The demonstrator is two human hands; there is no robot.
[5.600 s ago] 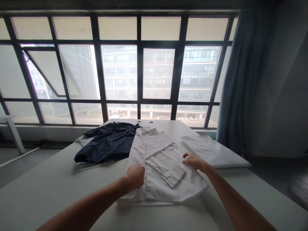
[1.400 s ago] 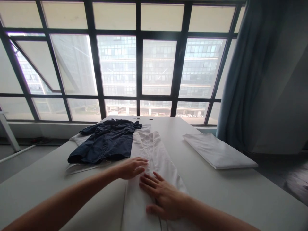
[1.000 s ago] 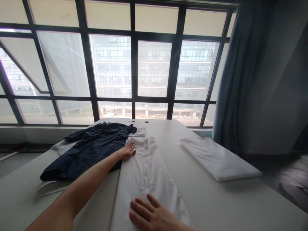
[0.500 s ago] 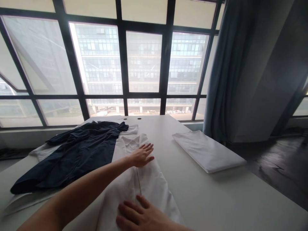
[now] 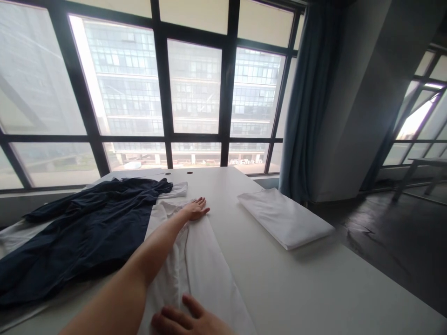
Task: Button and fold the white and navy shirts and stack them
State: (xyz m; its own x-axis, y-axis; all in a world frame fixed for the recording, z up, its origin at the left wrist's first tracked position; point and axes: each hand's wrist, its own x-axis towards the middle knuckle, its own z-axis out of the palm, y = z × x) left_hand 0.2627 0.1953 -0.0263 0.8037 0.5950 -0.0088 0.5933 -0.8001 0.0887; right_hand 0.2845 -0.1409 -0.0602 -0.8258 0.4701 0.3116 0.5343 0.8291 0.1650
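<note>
A white shirt (image 5: 206, 253) lies lengthwise on the table in front of me, its buttoned front facing up. My left hand (image 5: 196, 209) reaches far forward and rests flat near the shirt's collar end, fingers stretched out. Low in the view, my right hand (image 5: 190, 321) is over the lower part of the shirt with its fingers apart; the bottom edge of the picture cuts off part of it. Some creases run beside the shirt's front opening. My left forearm hides part of the cloth.
A dark navy shirt (image 5: 94, 228) is spread at the left, over other white cloth (image 5: 179, 190). On the right of the white table (image 5: 279, 284) lies a folded white cloth (image 5: 284, 218). Windows, a blue curtain (image 5: 305, 116) and a distant table (image 5: 428, 163) stand beyond.
My left hand has slid farther forward to the shirt's collar end. My right hand has lowered slightly in the view. The camera has turned to the right.
</note>
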